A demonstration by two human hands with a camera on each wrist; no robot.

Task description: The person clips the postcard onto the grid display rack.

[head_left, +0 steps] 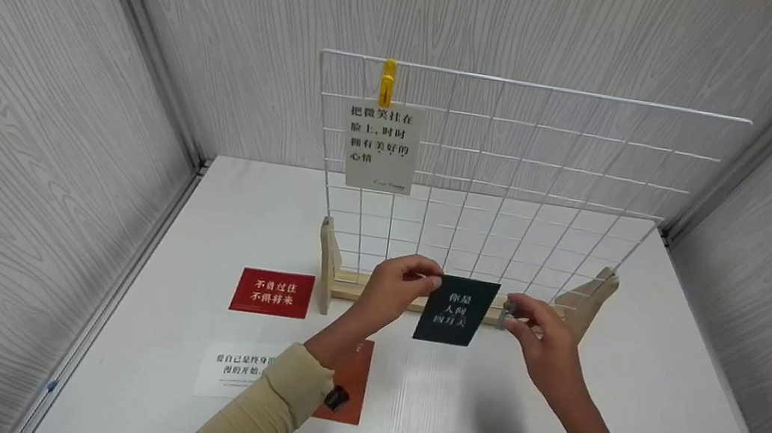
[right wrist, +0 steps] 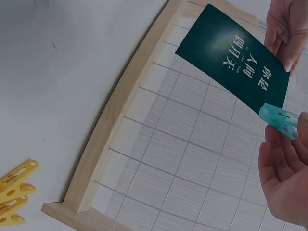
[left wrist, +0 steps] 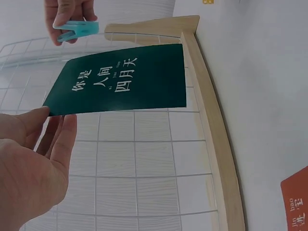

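Note:
A dark green card [head_left: 456,311] with white lettering is pinched at its upper left corner by my left hand [head_left: 401,283], in front of the wire grid rack [head_left: 510,196]. My right hand [head_left: 550,341] pinches a teal clothespin [right wrist: 279,118] between thumb and fingers, just to the right of the card. In the left wrist view the clothespin [left wrist: 77,30] is apart from the card [left wrist: 120,79]. On the rack's upper left, a yellow clothespin [head_left: 387,84] holds a white card [head_left: 382,148] with black lettering.
The rack stands on a wooden base [left wrist: 214,130]. To the left lie a red card [head_left: 273,293] and a white card [head_left: 232,369]; an orange-red card [head_left: 356,378] is partly under my left forearm. Yellow clothespins [right wrist: 18,180] lie on the white table [right wrist: 57,96].

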